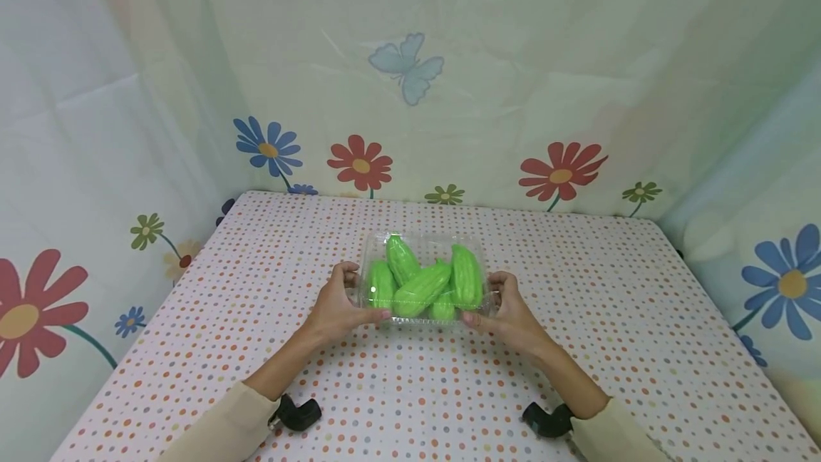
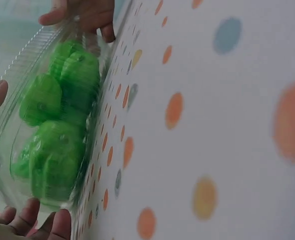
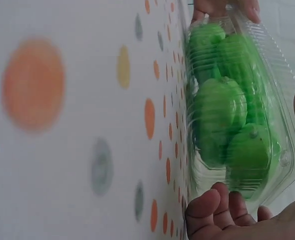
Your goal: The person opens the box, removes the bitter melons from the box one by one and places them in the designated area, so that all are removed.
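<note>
A clear plastic clamshell box [image 1: 385, 246] sits on the dotted tablecloth, filled with several ridged green gourds [image 1: 420, 288]. My left hand [image 1: 342, 300] grips the box's left end, thumb on the lid and fingers at the base. My right hand [image 1: 507, 301] grips the right end the same way. In the left wrist view the box [image 2: 7, 150] and gourds [image 2: 55, 155] fill the left side, with my left fingers [image 2: 40, 222] at the bottom. The right wrist view has the box [image 3: 280, 125] with gourds [image 3: 220, 107] inside, right fingers [image 3: 212, 212] curled under it.
The table [image 1: 577, 348] wears a white cloth with coloured dots. Flower-print sheets [image 1: 551, 170] wall in the back and both sides. Black wrist mounts [image 1: 296, 412] sit at both of my sleeves near the front edge.
</note>
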The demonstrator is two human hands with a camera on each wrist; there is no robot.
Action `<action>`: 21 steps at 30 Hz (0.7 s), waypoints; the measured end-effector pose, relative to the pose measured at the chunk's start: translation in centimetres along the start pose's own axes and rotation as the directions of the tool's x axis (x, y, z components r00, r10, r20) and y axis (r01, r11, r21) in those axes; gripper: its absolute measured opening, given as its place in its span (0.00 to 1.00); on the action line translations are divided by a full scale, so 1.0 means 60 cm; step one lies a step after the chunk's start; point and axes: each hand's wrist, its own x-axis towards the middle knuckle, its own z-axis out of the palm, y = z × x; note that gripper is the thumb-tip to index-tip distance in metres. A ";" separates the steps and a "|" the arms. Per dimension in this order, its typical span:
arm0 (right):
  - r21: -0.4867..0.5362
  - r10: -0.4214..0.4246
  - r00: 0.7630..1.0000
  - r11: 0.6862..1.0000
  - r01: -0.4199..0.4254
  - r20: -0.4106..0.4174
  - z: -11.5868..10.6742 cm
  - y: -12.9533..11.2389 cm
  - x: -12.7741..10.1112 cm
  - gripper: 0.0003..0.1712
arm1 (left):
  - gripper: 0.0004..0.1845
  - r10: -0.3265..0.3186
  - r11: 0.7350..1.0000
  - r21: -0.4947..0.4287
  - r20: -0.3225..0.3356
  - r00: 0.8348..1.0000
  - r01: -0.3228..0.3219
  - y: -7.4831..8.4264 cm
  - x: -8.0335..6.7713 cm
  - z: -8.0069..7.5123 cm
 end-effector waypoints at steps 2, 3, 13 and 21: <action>0.035 0.002 1.000 0.999 -0.002 -0.002 0.002 0.001 0.000 0.55 | 0.59 0.011 1.000 -0.024 -0.002 1.000 -0.011 -0.001 0.002 0.002; 0.049 0.005 1.000 0.999 -0.005 -0.004 0.003 0.002 0.001 0.55 | 0.58 0.014 0.999 -0.032 -0.003 1.000 -0.014 -0.001 0.003 0.002; 0.139 0.041 0.999 0.990 -0.036 -0.033 0.012 0.006 0.005 0.52 | 0.59 0.007 0.998 -0.065 -0.001 1.000 -0.007 -0.002 0.006 0.007; 0.246 0.072 0.997 0.967 -0.061 -0.033 0.013 0.003 0.006 0.46 | 0.57 -0.007 0.993 -0.120 -0.041 0.999 0.002 -0.005 0.008 0.011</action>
